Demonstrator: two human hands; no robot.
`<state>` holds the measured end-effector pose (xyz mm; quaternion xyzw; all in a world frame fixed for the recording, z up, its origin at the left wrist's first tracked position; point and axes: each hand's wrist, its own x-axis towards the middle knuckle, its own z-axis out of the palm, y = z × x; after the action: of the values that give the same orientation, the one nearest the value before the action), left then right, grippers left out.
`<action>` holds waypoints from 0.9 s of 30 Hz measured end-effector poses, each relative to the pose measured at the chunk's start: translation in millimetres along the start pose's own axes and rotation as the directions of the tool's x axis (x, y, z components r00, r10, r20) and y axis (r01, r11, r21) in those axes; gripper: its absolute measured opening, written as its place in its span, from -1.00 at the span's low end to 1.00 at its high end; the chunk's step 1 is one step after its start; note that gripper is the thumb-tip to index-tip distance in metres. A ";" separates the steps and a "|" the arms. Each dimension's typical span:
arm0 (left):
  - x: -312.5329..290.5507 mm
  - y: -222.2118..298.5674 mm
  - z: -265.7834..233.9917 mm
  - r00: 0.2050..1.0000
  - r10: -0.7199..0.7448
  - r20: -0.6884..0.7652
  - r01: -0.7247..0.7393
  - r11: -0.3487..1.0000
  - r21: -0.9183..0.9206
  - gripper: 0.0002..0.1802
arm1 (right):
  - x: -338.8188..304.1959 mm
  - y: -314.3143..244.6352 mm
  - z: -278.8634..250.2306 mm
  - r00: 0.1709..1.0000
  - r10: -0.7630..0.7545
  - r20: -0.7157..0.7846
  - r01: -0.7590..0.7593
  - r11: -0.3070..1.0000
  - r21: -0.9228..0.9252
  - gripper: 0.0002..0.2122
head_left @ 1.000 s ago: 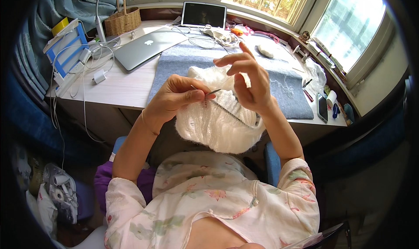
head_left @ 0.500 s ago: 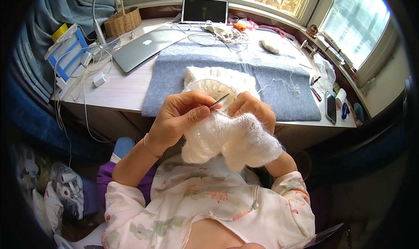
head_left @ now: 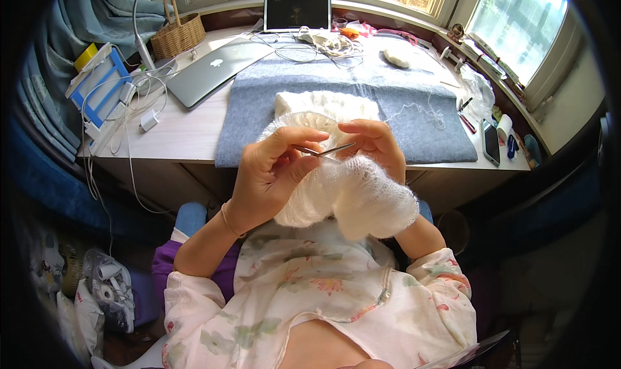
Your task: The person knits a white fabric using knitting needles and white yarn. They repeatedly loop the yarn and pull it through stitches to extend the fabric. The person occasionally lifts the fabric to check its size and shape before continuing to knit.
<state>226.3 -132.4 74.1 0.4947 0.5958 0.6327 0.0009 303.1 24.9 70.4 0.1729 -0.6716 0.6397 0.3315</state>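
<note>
While fingers [head_left: 303,135] curl, hands [head_left: 266,170] [head_left: 384,148] facing, knitting [head_left: 374,201] between

A flat blue-grey cloth mat [head_left: 242,120] offers open room left of the fluffy white knitted fabric [head_left: 378,204], joining a bare strip of the pale wood-grain counter [head_left: 191,131] below the closed silver laptop [head_left: 217,71]. Farther left, 1 white block charger [head_left: 149,120] and a blue-and-white slotted rack [head_left: 103,87] among loose cables obstruct passage. Beyond the fabric, the mat gives room until tangled white cords [head_left: 333,44] block the back. On the right, thin white yarn [head_left: 424,115] trails across the mat; past it, 1 black smartphone [head_left: 490,142] and a crumpled clear plastic bag [head_left: 477,87] crowd the edge. Slim grey needle tips [head_left: 337,149] interrupt the narrow gap between the left hand [head_left: 272,172] and right hand [head_left: 378,146].
</note>
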 end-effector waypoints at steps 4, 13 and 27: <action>0.3 -3.8 5.2 1.000 -0.001 -0.002 0.001 0.999 -0.041 -0.54 | 1.8 10.8 -11.5 0.986 -0.061 0.155 0.076 0.993 -0.092 -0.78; 12.3 -13.8 -14.0 0.970 0.122 0.212 -0.156 0.976 0.151 -0.60 | 6.0 6.4 -29.5 0.968 -0.237 0.083 0.249 0.951 -0.183 -0.87; 1.3 20.3 -33.1 0.965 0.110 0.238 -0.228 0.803 0.551 -0.68 | 11.7 -1.2 -14.6 0.928 -0.311 0.206 0.344 0.927 -0.148 -0.80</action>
<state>216.8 -162.4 96.8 0.5825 0.7087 0.3702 -0.1464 298.7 41.2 78.5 0.3087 -0.7155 0.4932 0.3868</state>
